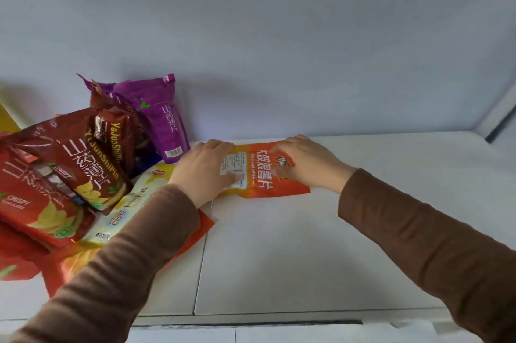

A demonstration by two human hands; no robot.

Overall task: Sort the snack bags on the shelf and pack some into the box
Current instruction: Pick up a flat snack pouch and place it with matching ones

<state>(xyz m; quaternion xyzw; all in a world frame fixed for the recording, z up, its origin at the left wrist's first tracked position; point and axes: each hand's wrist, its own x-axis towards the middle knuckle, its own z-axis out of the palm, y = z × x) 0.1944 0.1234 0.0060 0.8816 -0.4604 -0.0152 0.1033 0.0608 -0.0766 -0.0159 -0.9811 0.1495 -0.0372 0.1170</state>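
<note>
An orange snack bag [261,175] lies flat on the white shelf [279,253], near the back wall. My left hand [205,169] rests on its left end with the fingers laid over the white label. My right hand [305,164] presses on its right end, fingers spread across the top corner. A heap of snack bags sits at the left: a purple bag [160,116] stands against the wall, dark red bags [86,155] lean in front of it, and a red bag [36,203] lies lower left. A pale yellow bag [134,203] and another orange bag [192,233] lie under my left forearm. No box is in view.
The grey back wall [279,49] rises right behind the bags. A seam [202,256] runs front to back across the shelf. Its front edge [251,321] is near the bottom of the view. A white upright [499,119] frames the right end.
</note>
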